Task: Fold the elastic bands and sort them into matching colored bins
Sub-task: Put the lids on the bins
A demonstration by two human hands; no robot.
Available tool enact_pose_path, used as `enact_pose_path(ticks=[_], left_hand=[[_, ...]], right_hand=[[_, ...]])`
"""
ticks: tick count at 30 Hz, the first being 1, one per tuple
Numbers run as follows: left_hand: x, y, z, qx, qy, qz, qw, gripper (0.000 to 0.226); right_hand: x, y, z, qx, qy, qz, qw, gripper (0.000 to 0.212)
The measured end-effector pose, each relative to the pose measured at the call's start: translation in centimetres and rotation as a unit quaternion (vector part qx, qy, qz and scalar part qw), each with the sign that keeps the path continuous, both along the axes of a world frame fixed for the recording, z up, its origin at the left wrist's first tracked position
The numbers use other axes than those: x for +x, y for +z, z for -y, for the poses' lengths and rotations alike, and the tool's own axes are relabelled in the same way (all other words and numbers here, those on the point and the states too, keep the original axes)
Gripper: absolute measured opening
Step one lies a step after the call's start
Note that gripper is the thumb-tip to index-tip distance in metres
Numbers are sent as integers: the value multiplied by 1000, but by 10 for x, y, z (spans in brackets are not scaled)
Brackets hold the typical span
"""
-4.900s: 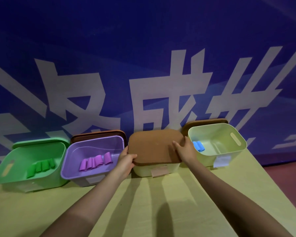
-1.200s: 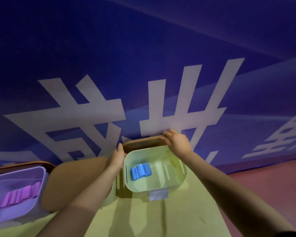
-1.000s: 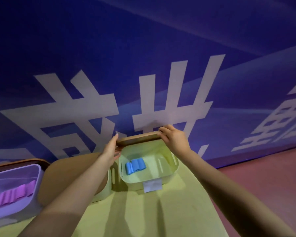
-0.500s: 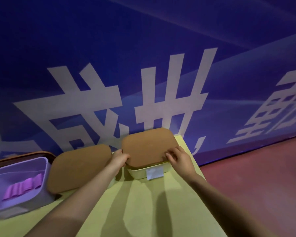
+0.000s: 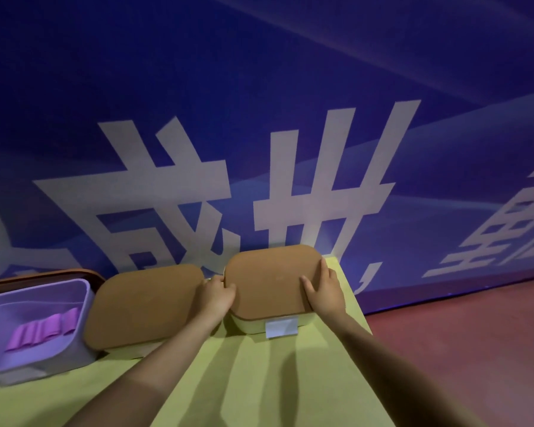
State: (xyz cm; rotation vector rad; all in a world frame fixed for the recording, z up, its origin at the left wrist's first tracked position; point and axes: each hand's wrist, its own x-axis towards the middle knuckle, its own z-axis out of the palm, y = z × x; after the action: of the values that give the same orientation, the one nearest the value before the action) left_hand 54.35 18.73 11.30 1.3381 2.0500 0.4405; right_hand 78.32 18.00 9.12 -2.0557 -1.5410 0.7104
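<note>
Blue lettered backdrop behind a yellow-green desk (image 5: pixel 259 380). Low and right of centre, the right hand (image 5: pixel 324 291) presses flat, fingers straight, on the brown lid (image 5: pixel 269 282); the left hand (image 5: pixel 215 295) grips its left edge. That lid, propped behind a second ago, now covers the pale green bin (image 5: pixel 250 325), hiding the blue bands; closing up seems under way. At lower left, the purple bin (image 5: pixel 84 303) remains open.

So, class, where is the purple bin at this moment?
In the head view, the purple bin sits open at the far left of the table, beside a bin closed with a brown lid.
</note>
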Motion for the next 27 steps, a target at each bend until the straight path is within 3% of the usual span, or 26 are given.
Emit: enact_pose_path(ticks=[4,7,11,14,18,21,27], left_hand=[[7,-5,-7,10,3,8,1000,40],[7,-13,-8,17,24,-13,999,27],[4,-16,-14,8,37,-26,999,26],[6,-14,-14,6,3,-44,999,31],[9,-13,-18,65,-83,-74,992,62],[12,-12,-31,90,-164,-139,972,60],[21,-28,-30,88,-168,-178,966,62]], right_hand=[[-8,-4,1,7,-18,46,999,74],[-18,-6,-1,7,-25,85,996,74],[-22,-8,-4,3,-29,109,994,75],[-13,-7,-7,-10,-8,121,993,75],[-7,0,-12,-23,20,175,984,73],[-5,2,-20,11,42,230,972,72],[-9,0,-36,6,142,250,958,81]])
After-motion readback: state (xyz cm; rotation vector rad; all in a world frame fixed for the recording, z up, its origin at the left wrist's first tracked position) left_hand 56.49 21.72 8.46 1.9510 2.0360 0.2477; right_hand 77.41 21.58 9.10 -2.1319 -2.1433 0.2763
